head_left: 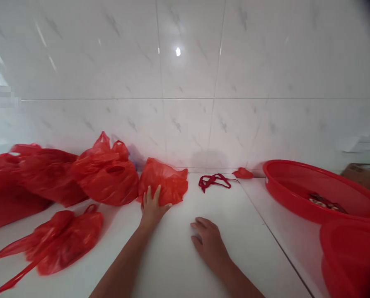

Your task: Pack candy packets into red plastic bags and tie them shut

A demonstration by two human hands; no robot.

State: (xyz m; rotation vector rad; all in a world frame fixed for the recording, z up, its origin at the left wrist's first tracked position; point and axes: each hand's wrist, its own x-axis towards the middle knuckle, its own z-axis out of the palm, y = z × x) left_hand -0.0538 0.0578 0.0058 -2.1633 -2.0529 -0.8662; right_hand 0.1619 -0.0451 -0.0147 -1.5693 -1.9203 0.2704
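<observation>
My left hand (153, 210) reaches forward with its fingers spread, touching the near side of a red plastic bag (164, 178) that stands by the wall. Nothing shows in the grasp of my right hand (209, 240); it is over the white tabletop (175, 256) with its fingers loosely bent and apart. Beyond it lies a tangle of dark red ribbon or cord (214, 181). Left of the touched bag stands a fuller red plastic bag (107, 178) with its handles up.
More filled red bags (48, 174) line the wall at left, and a knotted red bag (68, 240) lies nearer. On the right are a wide red basin (284, 194) with some brownish pieces inside and another red basin (343, 256). A small red scrap (243, 173) lies by the tiled wall.
</observation>
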